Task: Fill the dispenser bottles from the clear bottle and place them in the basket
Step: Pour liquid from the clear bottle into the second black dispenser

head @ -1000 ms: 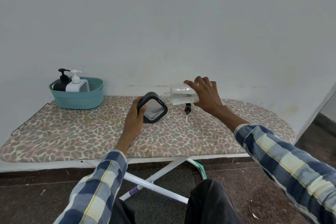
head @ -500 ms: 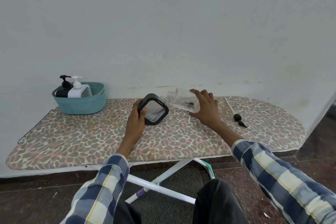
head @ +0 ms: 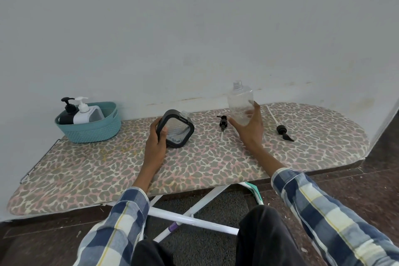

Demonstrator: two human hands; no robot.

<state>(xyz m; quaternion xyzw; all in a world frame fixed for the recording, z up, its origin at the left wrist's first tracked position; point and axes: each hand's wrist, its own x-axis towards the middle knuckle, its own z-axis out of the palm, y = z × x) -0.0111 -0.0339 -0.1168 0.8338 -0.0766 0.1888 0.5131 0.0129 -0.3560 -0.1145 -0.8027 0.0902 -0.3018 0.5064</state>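
Left hand [head: 158,140]: closed around the near-left edge of the black-framed dispenser bottle [head: 177,129]; thumb over the frame, bottle tilted, far corner propped on the surface [head: 108,164].
Right hand [head: 250,128]: loosely cupped about the lower body of the clear bottle [head: 240,104]; fingers spread, contact light; firm grip or release in progress, cannot tell.
Clear bottle: upright, uncapped, threaded neck above the right hand; appears empty or nearly so.
Dispenser bottle, black-framed: open neck at the far corner, just beyond the left fingers; clear panel facing the camera.
Short pump head [head: 223,122]: flat on the surface between the two hands, just left of the right thumb.
Long-tube pump head [head: 282,131]: flat on the surface, right of the right hand, apart from it.
Basket [head: 90,129]: well left of the left hand; holds a black dispenser [head: 68,112] and a white dispenser [head: 83,111], pumps fitted.
Handling, clear bottle: judged light, thin-walled, liable to dent and tip; best taken around mid-body.
Handling, dispenser bottle: judged rigid at the frame, heavier once filled, possibly wet near the neck; best held by the frame edges, neck kept uppermost until a pump is screwed on.
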